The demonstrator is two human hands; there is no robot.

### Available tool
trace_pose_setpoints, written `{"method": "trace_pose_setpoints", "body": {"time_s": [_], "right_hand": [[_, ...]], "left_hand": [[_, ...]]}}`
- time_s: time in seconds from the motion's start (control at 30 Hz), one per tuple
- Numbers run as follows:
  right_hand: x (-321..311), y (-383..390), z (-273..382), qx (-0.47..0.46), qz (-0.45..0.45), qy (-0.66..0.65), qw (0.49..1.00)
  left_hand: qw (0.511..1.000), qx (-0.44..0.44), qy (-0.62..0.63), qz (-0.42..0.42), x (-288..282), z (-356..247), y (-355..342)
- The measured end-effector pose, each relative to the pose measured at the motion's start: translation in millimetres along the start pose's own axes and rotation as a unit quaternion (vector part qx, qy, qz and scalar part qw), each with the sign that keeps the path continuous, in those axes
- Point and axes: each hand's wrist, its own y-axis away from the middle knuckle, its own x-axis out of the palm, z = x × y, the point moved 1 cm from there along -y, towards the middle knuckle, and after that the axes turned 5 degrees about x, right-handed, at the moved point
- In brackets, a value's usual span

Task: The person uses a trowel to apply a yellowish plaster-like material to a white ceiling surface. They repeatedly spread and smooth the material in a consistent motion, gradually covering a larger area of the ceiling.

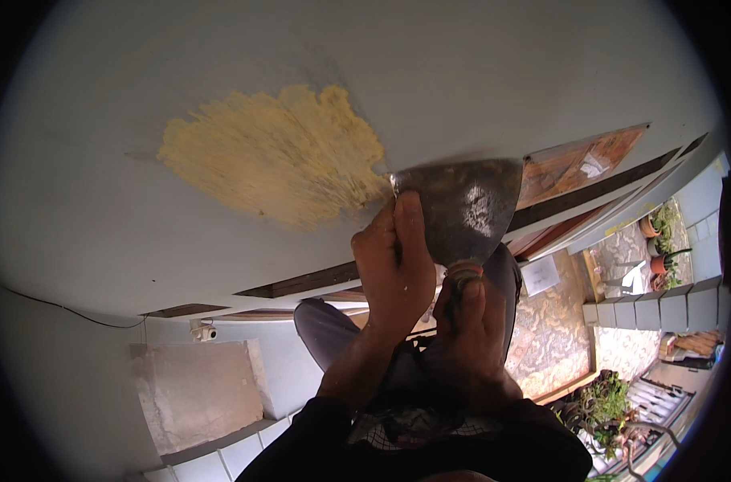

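My right hand [466, 321] is closed round the handle of a wide putty knife [462, 205], thumb lying along the neck. The dark, worn metal blade fans out, with a shiny scuffed spot on it. With its thumb on the face of the blade near the left corner, my left hand [394, 273] pinches that side; its other fingers are partly hidden. The blade is close to a pale grey painted surface [494, 72]; whether its edge touches is unclear. Left of the blade, a rough yellow patch of filler [277, 153] is spread on that surface, streaked and uneven along its border.
Dark slots [301, 281] run along the grey surface, and a reddish-brown panel [582, 161] lies right of the blade. A white camera [203, 330] and a thin black cable [68, 308] are at the left. Far below at the right are a grey block wall [655, 309] and potted plants [663, 241].
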Motion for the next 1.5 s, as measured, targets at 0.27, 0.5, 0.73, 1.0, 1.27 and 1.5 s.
{"method": "trace_pose_setpoints", "body": {"time_s": [0.27, 0.5, 0.73, 1.0, 1.27, 1.5], "right_hand": [[-5, -21, 12, 0.077, 0.076, -0.204, 0.973], [-13, -2, 4, 0.139, 0.102, -0.197, 0.965], [-12, -11, 11, 0.145, 0.125, -0.215, 0.958], [-15, -16, 16, 0.121, 0.118, -0.19, 0.967], [-7, -7, 18, 0.146, 0.113, -0.215, 0.959], [-15, -9, 17, 0.166, 0.112, -0.209, 0.957]], "left_hand": [[0.998, -0.01, 0.05, -0.048, 0, -1, -7], [0.999, -0.013, 0.026, -0.038, 1, 0, 3], [0.999, 0.033, -0.015, -0.031, -5, 12, 6], [1.0, 0.021, -0.012, -0.008, -5, 15, 9], [0.997, -0.048, 0.062, -0.018, -7, 3, 8], [0.998, 0.01, 0.041, -0.04, -3, 5, -6]]}}
